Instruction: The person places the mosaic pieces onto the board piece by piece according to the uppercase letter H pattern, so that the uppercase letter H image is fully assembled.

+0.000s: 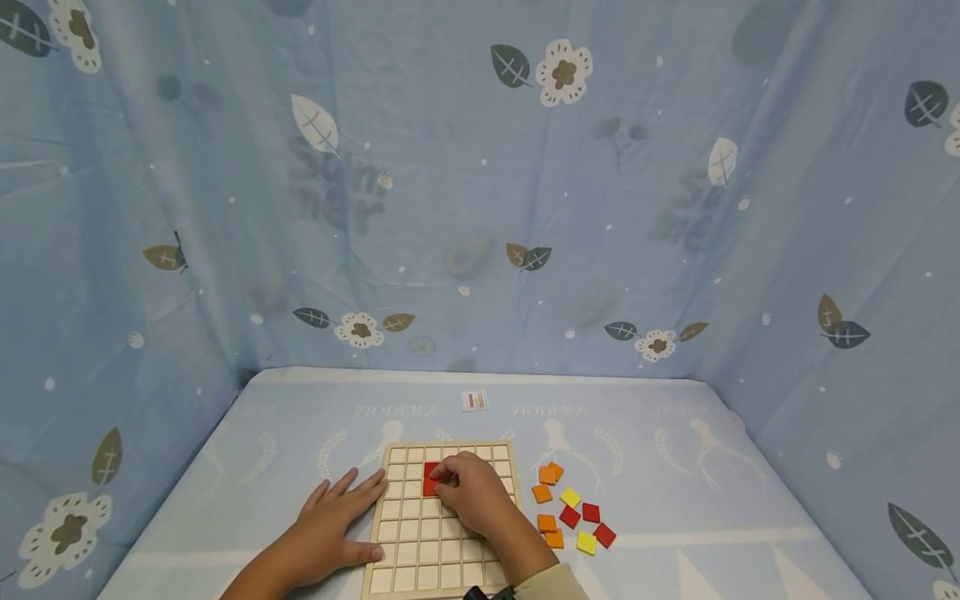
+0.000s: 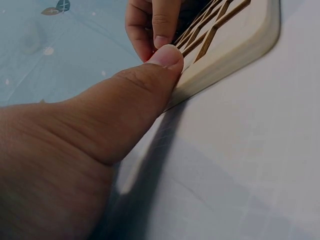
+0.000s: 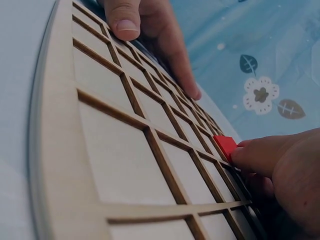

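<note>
A light wooden board [image 1: 408,530] with a raised grid lies on the table. My left hand [image 1: 330,529] rests along its left side, fingers spread and thumb [image 2: 167,57] on the edge. Over the board's upper middle, my right hand [image 1: 472,492] has its fingers bent together at a red square tile [image 3: 225,145], which it seems to pinch. Red shows in neighbouring cells, partly covered by the fingers, so I cannot tell exactly how many red tiles [image 1: 430,481] are there. The right thumb is mostly hidden in the right wrist view.
Right of the board lie loose orange tiles [image 1: 542,494], yellow tiles [image 1: 587,543] and red tiles [image 1: 604,535], some overlapping. A small printed card [image 1: 475,401] lies beyond the board. Patterned blue curtains [image 1: 465,208] hang behind and at both sides of the table.
</note>
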The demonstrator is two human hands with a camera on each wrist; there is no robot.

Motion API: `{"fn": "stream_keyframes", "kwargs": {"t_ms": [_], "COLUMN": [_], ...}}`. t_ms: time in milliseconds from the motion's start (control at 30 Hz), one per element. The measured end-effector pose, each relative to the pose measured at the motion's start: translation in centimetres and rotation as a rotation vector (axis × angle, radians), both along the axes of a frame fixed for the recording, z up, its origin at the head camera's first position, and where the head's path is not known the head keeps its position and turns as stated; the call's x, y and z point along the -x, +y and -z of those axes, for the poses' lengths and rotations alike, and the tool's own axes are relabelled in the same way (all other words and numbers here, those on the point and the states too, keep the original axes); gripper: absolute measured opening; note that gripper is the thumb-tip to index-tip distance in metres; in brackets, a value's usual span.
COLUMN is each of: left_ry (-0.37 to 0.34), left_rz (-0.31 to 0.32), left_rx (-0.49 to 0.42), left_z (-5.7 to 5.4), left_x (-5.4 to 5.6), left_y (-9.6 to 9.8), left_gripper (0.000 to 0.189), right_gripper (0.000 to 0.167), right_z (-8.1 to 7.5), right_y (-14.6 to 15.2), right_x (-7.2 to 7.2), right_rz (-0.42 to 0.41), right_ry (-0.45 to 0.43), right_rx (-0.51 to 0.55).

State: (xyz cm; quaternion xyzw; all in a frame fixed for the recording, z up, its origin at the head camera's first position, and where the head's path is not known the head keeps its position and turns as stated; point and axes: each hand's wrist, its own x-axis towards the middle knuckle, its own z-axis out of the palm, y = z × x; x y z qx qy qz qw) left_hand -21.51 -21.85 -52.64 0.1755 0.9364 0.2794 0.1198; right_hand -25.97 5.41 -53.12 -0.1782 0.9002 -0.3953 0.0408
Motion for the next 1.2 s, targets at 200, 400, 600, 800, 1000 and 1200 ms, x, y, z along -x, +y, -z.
{"fn": "stream_keyframes", "kwargs": {"t_ms": [200,400,600,800,1000,1200], "left_ry": [0.001,0.013,0.001,-0.017,0.002,-0.008], "left_rz": [0.0,-0.002,-0.007,-0.005,0.009,0.006], "left_rx": [-0.002,0.005,0.014,0.016,0.001,0.006], "left_z": [-0.11,-0.11,0.03,0.23,0.18,0.44], "left_x": [0.04,0.13,0.29,0.29,0.34,0.37], "left_y": [0.11,0.18,0.18,0.04,0.03,-0.09], "left_gripper": [0.103,0.104,0.104,0.103,0.102,0.103], "right_gripper": [0.009,0.01,0.01,0.011,0.011,0.011], "right_z": [-0.14,-0.25,-0.16,-0.15,-0.31,-0.24], "right_y": [0.09,0.14,0.13,0.15,0.11,0.04], "right_x": [0.07,0.28,0.36,0.28,0.43,0.32], "right_rz": [-0.005,0.0,-0.009,-0.022,-0.008,0.0], "right_ry": [-0.004,-0.001,0.004,-0.009,-0.009,-0.021], "right_rx": [-0.009,-0.017,-0.012,-0.018,-0.04,-0.022]}}
